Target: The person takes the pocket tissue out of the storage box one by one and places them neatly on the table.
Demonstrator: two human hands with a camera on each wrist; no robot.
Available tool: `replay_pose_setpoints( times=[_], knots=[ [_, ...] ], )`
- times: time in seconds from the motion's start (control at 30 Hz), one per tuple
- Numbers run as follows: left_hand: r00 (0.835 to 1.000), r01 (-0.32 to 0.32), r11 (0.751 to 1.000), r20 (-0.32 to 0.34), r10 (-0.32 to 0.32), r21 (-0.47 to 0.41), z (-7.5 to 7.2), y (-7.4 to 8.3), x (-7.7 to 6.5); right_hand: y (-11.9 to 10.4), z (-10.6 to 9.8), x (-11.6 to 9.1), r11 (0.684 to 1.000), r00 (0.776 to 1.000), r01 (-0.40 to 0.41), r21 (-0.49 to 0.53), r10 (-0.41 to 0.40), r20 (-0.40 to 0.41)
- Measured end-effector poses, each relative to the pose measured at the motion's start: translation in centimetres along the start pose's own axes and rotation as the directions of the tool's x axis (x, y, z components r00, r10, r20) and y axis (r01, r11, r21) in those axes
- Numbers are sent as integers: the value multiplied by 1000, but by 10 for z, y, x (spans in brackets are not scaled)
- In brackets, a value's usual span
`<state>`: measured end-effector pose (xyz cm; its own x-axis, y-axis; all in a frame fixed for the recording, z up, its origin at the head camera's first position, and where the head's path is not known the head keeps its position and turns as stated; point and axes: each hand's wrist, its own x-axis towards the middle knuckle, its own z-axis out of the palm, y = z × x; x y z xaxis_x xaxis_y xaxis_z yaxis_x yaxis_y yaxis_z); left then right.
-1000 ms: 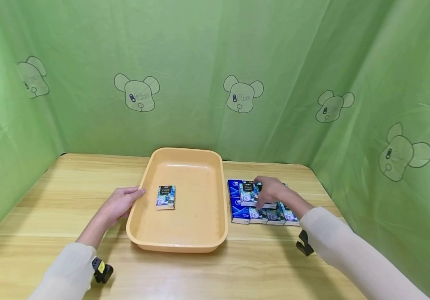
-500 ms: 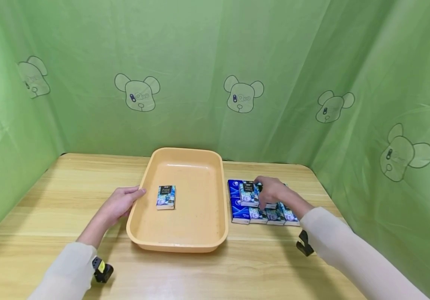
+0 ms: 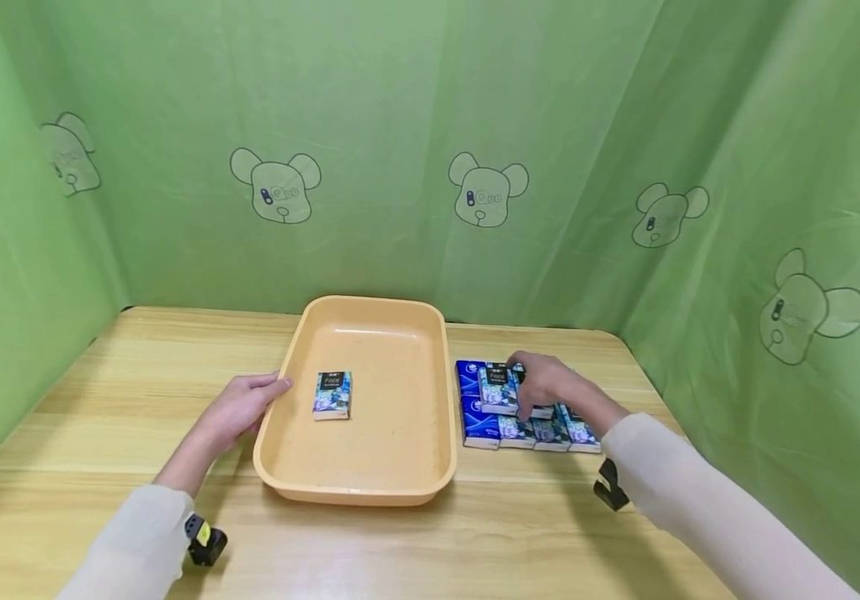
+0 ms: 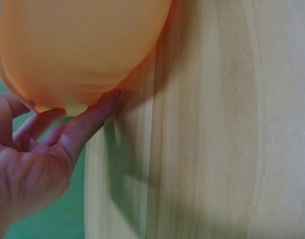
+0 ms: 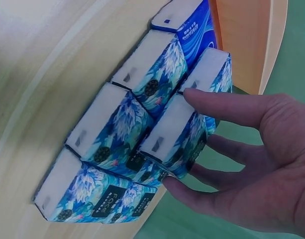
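My left hand (image 3: 246, 408) grips the left rim of a shallow orange plastic tray (image 3: 370, 467), thumb on the rim and fingers beneath it. One floral tissue pack (image 3: 332, 395) lies flat inside, left of the middle. To the tray's right, my right hand (image 3: 546, 383) is over a block of tissue packs. Its thumb presses the pale end of a floral tissue pack (image 5: 164, 132) in the upper layer, and the other fingers reach round the far side. Another floral pack (image 3: 499, 390) lies beside it on the same layer, nearer the tray.
Below those two, several floral packs (image 5: 117, 127) lie side by side. Two plain blue packs (image 3: 480, 421) sit at the block's left, close to the tray wall. The wooden table (image 3: 370, 558) ends at a green curtain (image 3: 370, 242) on the back and sides.
My right thumb has shifted slightly to the right along the pack's front end. The left hand, the tray and the packs look the same.
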<state>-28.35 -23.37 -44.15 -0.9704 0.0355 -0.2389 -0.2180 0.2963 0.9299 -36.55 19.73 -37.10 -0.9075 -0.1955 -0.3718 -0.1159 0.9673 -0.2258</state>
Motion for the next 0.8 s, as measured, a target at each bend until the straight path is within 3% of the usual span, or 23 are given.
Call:
replay_pose_setpoints(
  times=[0.2,0.4,0.67,0.8],
  knots=[
    [1000,6,1000,13,-6,-11,1,1,0,-3,-7,-1,1000,999,-12,2,12,42],
    [1000,14,1000,6,-14,-15,1,3,0,-13,-18,-2,999,998,32,-21,-31,58],
    [1000,22,1000,-3,-22,19,-2,6,-1,-38,-25,0,996,997,68,-54,-69,-26],
    [1000,20,1000,0,-20,14,-1,6,-1,-54,-26,3,997,998,62,-55,-63,-29]
  ],
)
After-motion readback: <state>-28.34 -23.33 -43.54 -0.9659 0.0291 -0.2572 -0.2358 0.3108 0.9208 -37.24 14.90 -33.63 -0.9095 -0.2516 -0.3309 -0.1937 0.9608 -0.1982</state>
